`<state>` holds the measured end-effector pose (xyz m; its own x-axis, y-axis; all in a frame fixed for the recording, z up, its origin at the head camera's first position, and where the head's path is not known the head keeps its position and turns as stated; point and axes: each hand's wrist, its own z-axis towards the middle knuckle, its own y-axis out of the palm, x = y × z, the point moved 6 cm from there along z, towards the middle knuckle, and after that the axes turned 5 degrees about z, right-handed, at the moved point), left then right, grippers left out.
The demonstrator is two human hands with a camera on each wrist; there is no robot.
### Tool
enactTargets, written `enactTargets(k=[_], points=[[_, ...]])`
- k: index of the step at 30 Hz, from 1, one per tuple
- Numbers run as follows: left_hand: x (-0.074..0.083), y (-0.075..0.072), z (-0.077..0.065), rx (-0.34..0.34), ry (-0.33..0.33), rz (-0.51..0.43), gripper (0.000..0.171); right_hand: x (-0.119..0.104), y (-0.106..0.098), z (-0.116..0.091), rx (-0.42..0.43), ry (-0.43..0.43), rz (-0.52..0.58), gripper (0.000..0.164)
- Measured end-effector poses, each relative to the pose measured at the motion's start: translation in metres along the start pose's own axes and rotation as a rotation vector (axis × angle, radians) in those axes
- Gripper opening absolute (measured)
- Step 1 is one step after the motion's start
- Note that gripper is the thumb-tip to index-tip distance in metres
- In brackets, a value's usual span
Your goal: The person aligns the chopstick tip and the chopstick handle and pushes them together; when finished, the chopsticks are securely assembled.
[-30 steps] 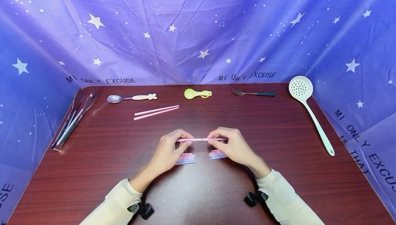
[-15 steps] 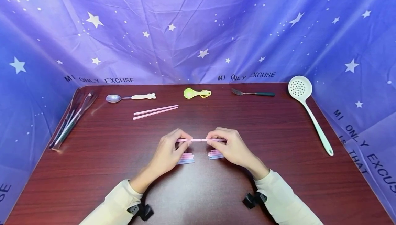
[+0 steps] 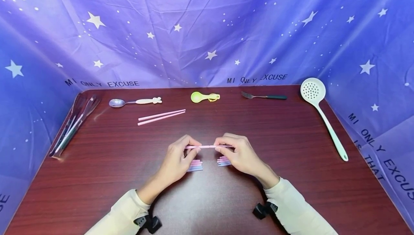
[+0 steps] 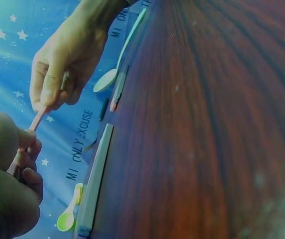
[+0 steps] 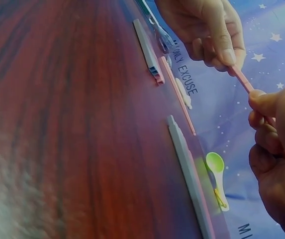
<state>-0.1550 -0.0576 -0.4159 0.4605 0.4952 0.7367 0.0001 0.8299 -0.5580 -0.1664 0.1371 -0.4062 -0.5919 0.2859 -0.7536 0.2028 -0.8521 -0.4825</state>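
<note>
A thin pink chopstick (image 3: pixel 205 147) spans the space between my two hands, with a joint line near its visible middle. My left hand (image 3: pixel 178 155) pinches its left part between thumb and fingers. From the other side my right hand (image 3: pixel 242 152) pinches the right part the same way. Both wrist views show the chopstick held above the table. Just below the hands lie two groups of pink and blue sticks: a left group (image 3: pixel 196 165) and a right group (image 3: pixel 223 161). Their outer ends are hidden by the hands.
Two pink chopsticks (image 3: pixel 161 117) lie farther back. Along the rear edge are a spoon (image 3: pixel 136 101), a yellow-green measuring spoon (image 3: pixel 205 97), a fork (image 3: pixel 263 96) and a white skimmer (image 3: pixel 326 116) at right. A clear bag of utensils (image 3: pixel 74 127) lies far left.
Both hands keep their pinch on the pink chopstick. Their fingertips look very slightly closer together. The head view has shifted a little; the other things lie as before.
</note>
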Motion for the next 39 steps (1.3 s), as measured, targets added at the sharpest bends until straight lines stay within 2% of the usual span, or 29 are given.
enactTargets(k=[8, 13, 21, 30, 39], points=[[-0.003, 0.003, 0.0, -0.019, -0.018, 0.0, 0.003, 0.003, 0.002, 0.0, 0.002, -0.006, -0.001, 0.008], [0.001, 0.0, 0.003, -0.025, -0.007, 0.004, 0.007, 0.002, -0.003, 0.001, -0.004, -0.017, 0.01, 0.007], [0.002, -0.01, 0.005, -0.051, -0.016, 0.015, 0.006, 0.004, -0.009, 0.003, -0.016, 0.044, 0.063, 0.007], [-0.01, -0.036, 0.001, -0.034, -0.012, 0.097, 0.013, 0.011, -0.018, 0.0, -0.01, 0.115, 0.053, 0.007], [-0.024, -0.058, -0.007, -0.017, -0.029, 0.133, 0.014, 0.014, -0.015, 0.0, -0.019, 0.081, 0.043, 0.005]])
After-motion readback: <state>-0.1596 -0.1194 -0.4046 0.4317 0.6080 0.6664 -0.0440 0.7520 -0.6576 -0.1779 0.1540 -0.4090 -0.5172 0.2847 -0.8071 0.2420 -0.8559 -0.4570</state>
